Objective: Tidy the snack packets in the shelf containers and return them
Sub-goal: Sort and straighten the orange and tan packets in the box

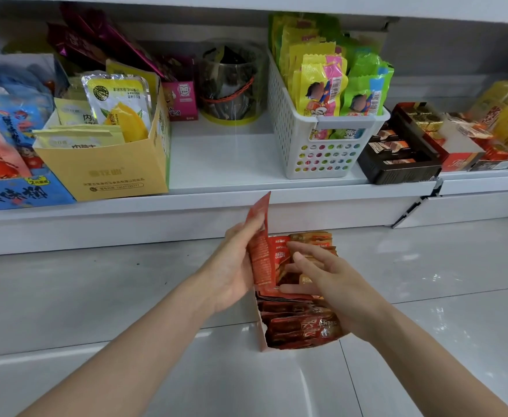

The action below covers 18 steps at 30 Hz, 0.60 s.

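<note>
An open cardboard box [261, 332] full of red snack packets [303, 329] stands on the pale tiled floor below the shelf. My left hand [231, 269] grips the box's raised red flap [260, 251] from the left side. My right hand [328, 278] lies over the upright packets [279, 251] at the far end of the box, fingers spread and mostly straight, touching them. The packets under my right palm are hidden.
On the white shelf [225, 164] stand a yellow carton of mango packets [108, 167], a blue carton [20, 194], a clear tub [231, 85], a white perforated basket of yellow and green packets [322, 145] and a dark tray of chocolates [397, 164]. A gap lies between carton and basket.
</note>
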### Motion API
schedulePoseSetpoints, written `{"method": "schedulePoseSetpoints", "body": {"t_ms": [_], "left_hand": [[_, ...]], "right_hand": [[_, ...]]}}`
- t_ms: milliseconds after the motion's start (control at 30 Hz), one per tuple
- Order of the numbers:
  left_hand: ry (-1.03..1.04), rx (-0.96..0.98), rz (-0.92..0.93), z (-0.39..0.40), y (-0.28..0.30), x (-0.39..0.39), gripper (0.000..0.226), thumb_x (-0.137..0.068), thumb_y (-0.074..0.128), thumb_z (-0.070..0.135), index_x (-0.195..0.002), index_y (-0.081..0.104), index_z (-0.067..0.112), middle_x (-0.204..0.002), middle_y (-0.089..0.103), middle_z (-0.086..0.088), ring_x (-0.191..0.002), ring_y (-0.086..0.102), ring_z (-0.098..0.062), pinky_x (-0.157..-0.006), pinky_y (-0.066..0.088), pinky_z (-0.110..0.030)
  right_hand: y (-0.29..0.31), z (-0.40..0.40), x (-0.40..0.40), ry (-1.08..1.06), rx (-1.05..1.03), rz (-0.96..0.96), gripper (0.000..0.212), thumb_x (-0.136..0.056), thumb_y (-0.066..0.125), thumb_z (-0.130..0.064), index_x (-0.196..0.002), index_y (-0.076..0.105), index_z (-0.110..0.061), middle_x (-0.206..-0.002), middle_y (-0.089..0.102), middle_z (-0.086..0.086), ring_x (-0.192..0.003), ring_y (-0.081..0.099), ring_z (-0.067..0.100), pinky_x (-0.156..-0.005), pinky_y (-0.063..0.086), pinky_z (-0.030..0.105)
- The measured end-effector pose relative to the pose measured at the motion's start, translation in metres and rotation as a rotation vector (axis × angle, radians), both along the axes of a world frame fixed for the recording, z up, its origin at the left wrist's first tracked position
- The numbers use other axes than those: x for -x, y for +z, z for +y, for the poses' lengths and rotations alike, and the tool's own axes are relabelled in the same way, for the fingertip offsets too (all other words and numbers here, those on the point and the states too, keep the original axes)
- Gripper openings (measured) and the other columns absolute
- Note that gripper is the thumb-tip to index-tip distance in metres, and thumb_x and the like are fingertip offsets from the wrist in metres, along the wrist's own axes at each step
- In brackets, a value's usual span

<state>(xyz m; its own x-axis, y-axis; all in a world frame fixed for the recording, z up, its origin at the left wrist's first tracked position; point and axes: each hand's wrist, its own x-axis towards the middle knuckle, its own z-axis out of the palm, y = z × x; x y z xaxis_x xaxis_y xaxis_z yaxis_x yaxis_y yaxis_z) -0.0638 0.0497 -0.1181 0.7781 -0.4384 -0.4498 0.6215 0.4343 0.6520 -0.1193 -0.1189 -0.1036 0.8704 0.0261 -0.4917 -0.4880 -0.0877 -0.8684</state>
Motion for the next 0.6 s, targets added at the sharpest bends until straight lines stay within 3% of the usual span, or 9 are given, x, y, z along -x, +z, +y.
{"method": "schedulePoseSetpoints", "body": {"t_ms": [100, 167, 267, 367, 433, 533, 600], "left_hand": [[-0.108, 0.064, 0.025, 0.002, 0.001, 0.002, 0.038, -0.073, 0.074, 0.013, -0.107, 0.057, 0.014, -0.072, 0.064, -0.004, -0.062, 0.061, -0.013, -0.058, 0.053, -0.028], [-0.093, 0.061, 0.088, 0.007, -0.001, -0.001, 0.026, -0.069, 0.064, 0.008, -0.094, 0.067, 0.004, -0.083, 0.068, -0.010, -0.070, 0.064, -0.017, -0.068, 0.054, -0.032], [-0.161, -0.028, 0.039, 0.015, -0.003, -0.005, 0.030, -0.100, 0.045, 0.021, -0.116, 0.065, 0.006, -0.111, 0.074, -0.011, -0.097, 0.073, -0.023, -0.083, 0.058, -0.037], [-0.208, -0.114, -0.071, 0.014, -0.004, -0.004, 0.041, -0.098, 0.047, 0.037, -0.130, 0.059, 0.015, -0.121, 0.071, -0.012, -0.112, 0.068, -0.026, -0.095, 0.053, -0.041], [-0.181, -0.151, -0.109, 0.009, -0.006, -0.003, 0.042, -0.094, 0.050, 0.037, -0.131, 0.055, 0.020, -0.119, 0.072, -0.010, -0.112, 0.068, -0.025, -0.095, 0.054, -0.040], [-0.171, -0.201, -0.190, 0.000, -0.008, 0.000, 0.032, -0.096, 0.051, 0.035, -0.124, 0.060, 0.022, -0.113, 0.074, -0.005, -0.106, 0.071, -0.020, -0.086, 0.058, -0.034], [-0.143, -0.235, -0.201, -0.003, -0.011, 0.002, 0.028, -0.095, 0.054, 0.034, -0.119, 0.062, 0.022, -0.110, 0.075, -0.004, -0.103, 0.072, -0.020, -0.083, 0.059, -0.034]], "right_hand": [[0.000, 0.000, 0.001, -0.009, -0.020, 0.014, 0.032, -0.100, 0.054, -0.036, -0.133, 0.055, -0.038, -0.117, 0.071, 0.001, -0.093, 0.075, 0.021, -0.108, 0.043, 0.054], [0.000, -0.002, 0.002, -0.018, -0.035, 0.028, 0.035, -0.100, 0.054, -0.038, -0.135, 0.053, -0.039, -0.119, 0.068, 0.002, -0.092, 0.075, 0.020, -0.109, 0.041, 0.055], [0.001, -0.004, 0.002, -0.031, -0.051, 0.032, 0.043, -0.095, 0.057, -0.044, -0.137, 0.050, -0.039, -0.117, 0.068, -0.002, -0.091, 0.075, 0.020, -0.104, 0.045, 0.054], [0.003, -0.004, 0.000, -0.056, -0.076, 0.046, 0.056, -0.084, 0.063, -0.051, -0.138, 0.049, -0.040, -0.120, 0.068, -0.007, -0.096, 0.074, 0.018, -0.100, 0.045, 0.060], [0.004, -0.004, -0.002, -0.070, -0.079, 0.063, 0.060, -0.080, 0.067, -0.052, -0.137, 0.049, -0.041, -0.120, 0.070, -0.006, -0.100, 0.073, 0.016, -0.099, 0.044, 0.066], [0.003, -0.004, -0.006, -0.090, -0.111, 0.062, 0.048, -0.084, 0.068, -0.044, -0.131, 0.056, -0.038, -0.108, 0.075, -0.004, -0.096, 0.074, 0.014, -0.076, 0.059, 0.046], [0.002, -0.003, -0.006, -0.095, -0.124, 0.051, 0.033, -0.088, 0.067, -0.040, -0.120, 0.062, -0.036, -0.104, 0.077, -0.001, -0.092, 0.075, 0.017, -0.071, 0.059, 0.040]]}}
